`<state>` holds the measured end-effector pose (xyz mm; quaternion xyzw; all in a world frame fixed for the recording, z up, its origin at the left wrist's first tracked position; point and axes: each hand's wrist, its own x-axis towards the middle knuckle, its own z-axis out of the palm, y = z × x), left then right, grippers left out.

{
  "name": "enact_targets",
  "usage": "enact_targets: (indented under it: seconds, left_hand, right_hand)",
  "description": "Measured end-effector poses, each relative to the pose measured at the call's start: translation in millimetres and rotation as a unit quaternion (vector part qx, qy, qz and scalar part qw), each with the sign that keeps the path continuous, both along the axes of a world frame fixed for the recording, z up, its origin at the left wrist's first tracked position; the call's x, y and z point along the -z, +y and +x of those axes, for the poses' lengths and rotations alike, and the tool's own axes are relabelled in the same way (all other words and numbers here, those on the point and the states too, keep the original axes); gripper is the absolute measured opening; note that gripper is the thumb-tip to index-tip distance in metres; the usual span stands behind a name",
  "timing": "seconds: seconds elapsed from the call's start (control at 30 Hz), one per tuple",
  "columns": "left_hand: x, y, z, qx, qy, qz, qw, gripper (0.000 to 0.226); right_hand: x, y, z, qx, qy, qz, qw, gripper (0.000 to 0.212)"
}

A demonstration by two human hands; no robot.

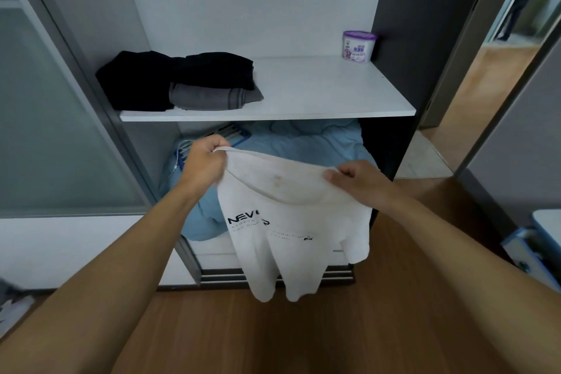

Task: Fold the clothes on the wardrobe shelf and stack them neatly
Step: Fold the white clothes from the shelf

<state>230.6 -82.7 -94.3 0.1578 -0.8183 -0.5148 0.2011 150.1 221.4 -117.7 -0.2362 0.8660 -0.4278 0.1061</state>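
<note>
Hanging in the air before the open wardrobe, the white T-shirt [288,222] is held up by its neck edge, printed side toward the camera, its lower part drooping toward six o'clock above the wooden floor [243,337]. At the shirt's ten o'clock the left hand [203,161] clenches the collar rim, fingers curled round it so the cloth runs out of the fist. At two o'clock the right hand [361,182] pinches the top edge, thumb on the near face. Behind the shirt lies blue bedding [303,140]. At twelve o'clock the white shelf [318,91] carries a black garment [136,82] and, touching it, a folded black piece [218,68] on a grey one [212,97]; a purple-lidded tub [358,45] stands at one o'clock.
</note>
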Motion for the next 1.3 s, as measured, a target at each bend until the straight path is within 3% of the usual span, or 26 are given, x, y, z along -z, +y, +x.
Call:
enact_targets:
  seconds: [0.07,0.17,0.33,0.43,0.5,0.67,0.8,0.87,0.93,1.03,1.1,1.2,1.3]
  left_hand:
    - [3.0,-5.8,2.1,-0.007,-0.014,-0.003,1.0,0.028]
    - [6.6,-13.9,5.8,0.023,-0.034,-0.046,0.998,0.022]
    - [3.3,-25.6,13.1,0.159,-0.144,-0.09,0.972,0.05]
    - [3.4,-25.9,16.0,0.232,-0.198,-0.062,0.95,0.026]
    - [7.2,-25.0,16.8,0.259,-0.213,-0.045,0.941,0.027]
    - [17.6,-20.5,14.9,0.213,-0.164,-0.009,0.963,0.019]
    - [26.2,-14.9,9.9,0.1,-0.138,0.013,0.985,0.024]
    - [30.4,-10.1,7.4,0.039,-0.138,0.039,0.989,0.033]
    - [33.7,-0.8,4.5,0.014,-0.146,0.078,0.986,0.038]
    - [35.2,25.9,3.0,0.051,-0.184,0.153,0.97,0.03]
    - [38.9,44.5,4.3,0.084,-0.215,0.186,0.955,0.044]
    - [49.1,69.8,9.6,0.145,-0.233,0.216,0.937,0.059]
    - [57.4,91.3,16.1,0.192,-0.229,0.195,0.934,0.036]
  right_hand:
    - [-0.1,6.9,0.5,-0.062,-0.033,0.041,0.997,0.055]
    - [-5.3,14.8,-0.8,-0.101,-0.067,0.052,0.991,0.034]
    - [-11.0,18.0,-8.7,-0.019,0.003,-0.028,0.999,0.047]
    - [-12.7,17.5,-8.9,0.014,0.062,-0.069,0.996,0.048]
    - [-10.7,18.2,-8.6,0.034,0.078,-0.106,0.991,0.048]
    - [-7.7,21.9,-8.2,0.071,0.014,-0.169,0.983,0.046]
    - [-8.6,26.1,-0.5,0.021,-0.036,-0.163,0.986,0.016]
    - [-5.5,25.9,3.5,0.03,-0.023,-0.134,0.99,0.016]
    - [0.0,21.3,5.6,0.101,0.024,-0.099,0.99,0.022]
    - [11.1,7.2,12.6,0.226,0.04,-0.078,0.97,0.031]
    - [19.5,-5.9,22.5,0.26,0.005,-0.104,0.96,0.034]
    - [33.3,-27.2,44.9,0.254,-0.101,-0.164,0.948,0.03]
    - [46.5,-43.5,63.5,0.212,-0.159,-0.152,0.952,0.022]
